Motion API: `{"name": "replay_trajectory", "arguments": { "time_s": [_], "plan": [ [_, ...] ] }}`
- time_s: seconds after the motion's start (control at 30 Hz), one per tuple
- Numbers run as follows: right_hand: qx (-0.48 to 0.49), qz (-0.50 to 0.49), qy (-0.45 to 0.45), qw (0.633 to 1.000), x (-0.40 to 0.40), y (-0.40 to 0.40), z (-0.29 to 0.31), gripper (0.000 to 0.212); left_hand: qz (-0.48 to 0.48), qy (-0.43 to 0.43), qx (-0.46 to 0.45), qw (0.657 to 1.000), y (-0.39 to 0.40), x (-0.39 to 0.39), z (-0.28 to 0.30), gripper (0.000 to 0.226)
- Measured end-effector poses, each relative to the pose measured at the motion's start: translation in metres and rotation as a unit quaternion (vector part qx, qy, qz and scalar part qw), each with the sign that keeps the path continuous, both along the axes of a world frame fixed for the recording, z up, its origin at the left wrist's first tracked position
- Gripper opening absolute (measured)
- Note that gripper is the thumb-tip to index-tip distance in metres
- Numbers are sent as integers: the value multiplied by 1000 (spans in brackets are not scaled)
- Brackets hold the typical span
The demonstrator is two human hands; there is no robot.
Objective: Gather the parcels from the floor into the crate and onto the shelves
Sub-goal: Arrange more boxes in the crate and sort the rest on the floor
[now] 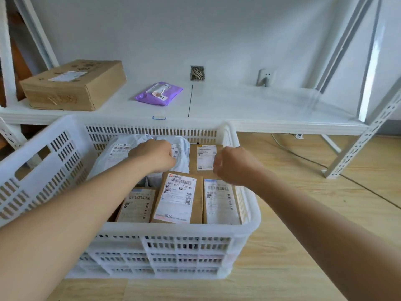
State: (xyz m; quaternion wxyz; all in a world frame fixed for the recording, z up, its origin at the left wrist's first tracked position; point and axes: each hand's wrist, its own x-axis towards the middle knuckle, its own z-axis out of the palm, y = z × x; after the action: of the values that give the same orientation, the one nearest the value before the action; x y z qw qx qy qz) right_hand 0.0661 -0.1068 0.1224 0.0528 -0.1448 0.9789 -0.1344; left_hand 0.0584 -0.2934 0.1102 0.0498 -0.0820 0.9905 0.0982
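Head view: pale wood floor [325, 213], white wall, low white shelf [260, 105] carrying a cardboard box [73, 85] at left and a purple mailer [159, 93] near the middle; right half bare. White slotted crate [184, 242] on the floor against the shelf edge, packed with labelled parcels [175, 198], open floor to its right. Left hand [155, 156] curled down on a white poly bag [182, 155] at the crate's back, fingers hidden, grip impossible to tell. Right hand [233, 166] fisted above the boxes, clasping nothing visible. Labels blurred.
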Motion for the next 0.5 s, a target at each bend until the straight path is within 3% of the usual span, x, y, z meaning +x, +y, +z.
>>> {"name": "replay_trajectory", "arguments": {
  "time_s": [0.5],
  "plan": [
    [16,-65,25,997,16,248,-43,22,-26,102,15,994,246,-1,-16,11]
  ]
}}
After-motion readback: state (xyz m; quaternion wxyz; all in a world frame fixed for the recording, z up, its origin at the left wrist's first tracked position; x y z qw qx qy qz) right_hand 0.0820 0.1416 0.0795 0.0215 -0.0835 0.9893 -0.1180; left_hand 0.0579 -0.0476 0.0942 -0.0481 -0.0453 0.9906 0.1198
